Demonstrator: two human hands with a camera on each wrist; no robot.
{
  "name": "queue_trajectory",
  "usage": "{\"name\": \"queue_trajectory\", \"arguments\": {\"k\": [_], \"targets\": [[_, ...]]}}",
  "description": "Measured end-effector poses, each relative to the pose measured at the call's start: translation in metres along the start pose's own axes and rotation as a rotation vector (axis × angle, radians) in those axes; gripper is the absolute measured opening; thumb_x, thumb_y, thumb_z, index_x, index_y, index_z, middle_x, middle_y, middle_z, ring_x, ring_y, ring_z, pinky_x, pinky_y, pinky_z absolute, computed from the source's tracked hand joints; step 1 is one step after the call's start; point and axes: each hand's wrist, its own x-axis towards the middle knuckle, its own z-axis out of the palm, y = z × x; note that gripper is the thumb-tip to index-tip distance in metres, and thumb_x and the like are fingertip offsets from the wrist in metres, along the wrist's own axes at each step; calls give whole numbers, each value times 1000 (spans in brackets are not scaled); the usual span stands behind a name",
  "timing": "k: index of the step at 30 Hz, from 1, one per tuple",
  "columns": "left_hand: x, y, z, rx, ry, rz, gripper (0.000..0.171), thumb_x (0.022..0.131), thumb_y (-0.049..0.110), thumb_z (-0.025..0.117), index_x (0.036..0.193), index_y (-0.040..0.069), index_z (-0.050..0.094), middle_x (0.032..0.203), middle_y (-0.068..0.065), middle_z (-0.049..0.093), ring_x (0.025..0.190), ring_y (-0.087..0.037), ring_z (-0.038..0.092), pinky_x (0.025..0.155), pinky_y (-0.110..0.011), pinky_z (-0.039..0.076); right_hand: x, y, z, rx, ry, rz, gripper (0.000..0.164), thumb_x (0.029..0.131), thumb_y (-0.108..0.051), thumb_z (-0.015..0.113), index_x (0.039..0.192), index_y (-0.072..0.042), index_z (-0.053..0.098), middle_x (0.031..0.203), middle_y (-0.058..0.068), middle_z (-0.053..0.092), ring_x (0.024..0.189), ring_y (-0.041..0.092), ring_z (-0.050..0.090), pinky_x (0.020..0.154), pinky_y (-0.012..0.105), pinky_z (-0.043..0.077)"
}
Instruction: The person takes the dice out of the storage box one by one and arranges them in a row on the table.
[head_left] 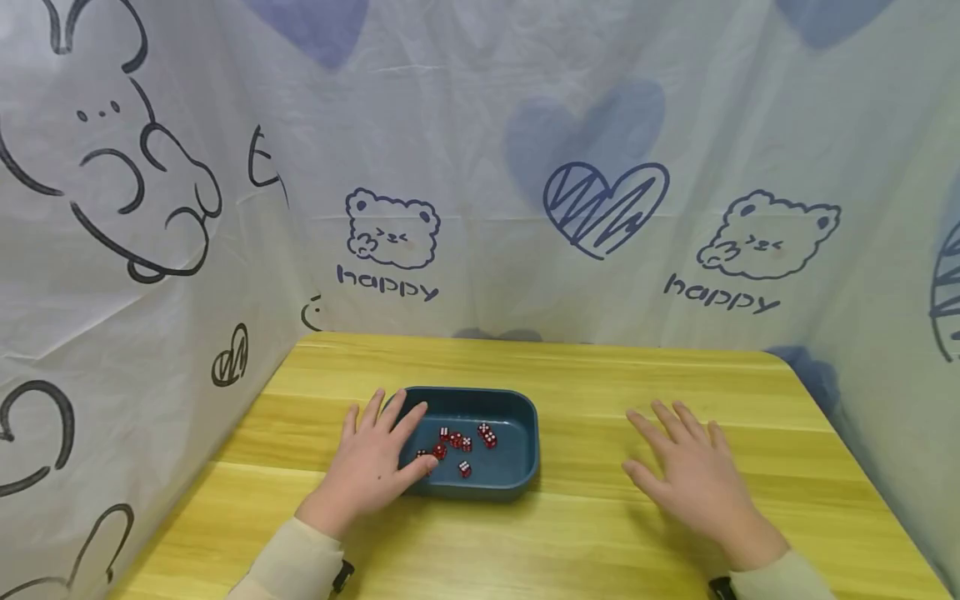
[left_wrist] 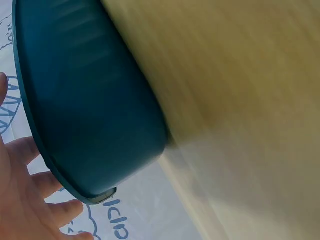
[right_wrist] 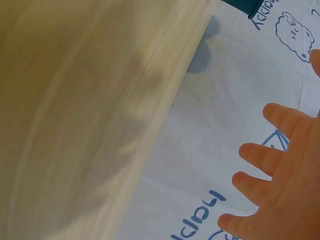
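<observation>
A dark teal rectangular tray (head_left: 528,446) stands on the table with several small red dice (head_left: 465,469) scattered inside. My left hand (head_left: 375,462) is spread over the tray's left end, its fingers straight and apart, covering part of that end and perhaps some dice. In the left wrist view the fingers (left_wrist: 50,185) lie beside the tray's rim (left_wrist: 32,120); whether they touch it I cannot tell. Well to the right of the tray, my right hand (head_left: 693,479) hovers above the tabletop with fingers spread, holding nothing.
The yellow wood-grain table (head_left: 585,542) has a rounded far right corner. White cloth (head_left: 480,275) printed with bears, hearts and writing hangs behind it and along both sides. Dark bands show at both wrists below pale sleeves (head_left: 292,562).
</observation>
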Motion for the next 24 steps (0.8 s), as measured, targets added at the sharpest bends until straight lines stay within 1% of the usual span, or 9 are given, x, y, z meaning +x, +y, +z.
{"name": "queue_trajectory", "arguments": {"k": [5,9,12,18,22,24], "targets": [[0,-2,3,-53,-32,-35,86,92,78,40,158,23,37,164,-14,25,151,-42,14,114,-68,15,5,-9,-1,29,-14,-13,71,99,-66,46,155,-22,44,159,19,34,145,47,26,107,77,16],[1,-4,4,-106,-34,-60,85,94,75,42,158,20,37,164,-16,25,150,-43,17,113,-68,20,11,-17,4,52,-21,-25,72,99,-67,43,156,-23,43,159,16,35,146,45,27,108,76,16],[2,-6,4,-161,-36,-86,84,96,71,45,159,17,36,164,-18,25,149,-44,18,112,-68,23,15,-22,7,80,-16,-36,72,99,-68,42,156,-23,43,159,15,35,146,43,28,109,75,16],[3,-11,5,-294,-46,-141,81,98,63,50,159,13,32,164,-20,21,149,-42,21,113,-63,28,23,-34,12,123,-9,-64,71,99,-67,42,156,-24,43,159,13,37,146,41,29,109,74,18],[4,-16,8,-384,-67,-194,81,98,63,50,160,14,30,165,-19,18,148,-42,24,112,-63,29,28,-42,14,147,-9,-77,70,99,-66,44,155,-24,44,158,13,37,146,41,29,110,73,17],[6,-18,10,-419,-78,-218,84,97,66,49,160,14,29,165,-19,17,148,-42,24,112,-64,28,29,-46,15,156,-5,-83,70,99,-65,45,155,-24,44,158,13,38,146,41,29,111,72,18]]}}
